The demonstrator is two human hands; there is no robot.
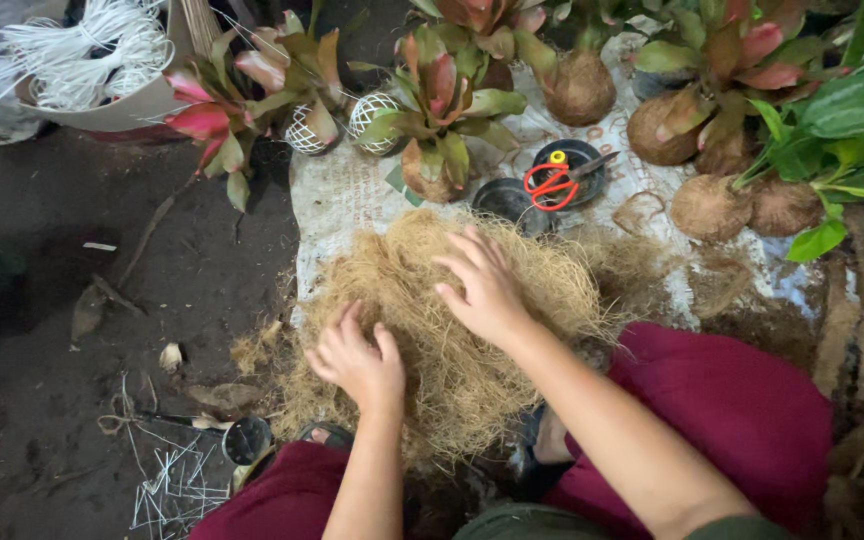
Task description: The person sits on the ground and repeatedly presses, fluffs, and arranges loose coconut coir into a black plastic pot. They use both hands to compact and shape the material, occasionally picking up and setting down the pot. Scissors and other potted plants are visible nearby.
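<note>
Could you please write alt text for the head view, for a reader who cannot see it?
Both hands, left hand and right hand, press open into a pile of coconut fibre on a printed sheet. Beyond lie red-handled scissors and red-leaved plants with fibre-wrapped root balls.

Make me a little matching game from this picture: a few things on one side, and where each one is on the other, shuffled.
Things:
1. scissors
2. left hand
3. white cords
4. right hand

Places:
A. bundled at the top left corner
B. pressed on the near left edge of the fibre pile
C. lying across a black pot
D. spread flat on top of the pile, near its middle

Pairs: 1-C, 2-B, 3-A, 4-D
</note>
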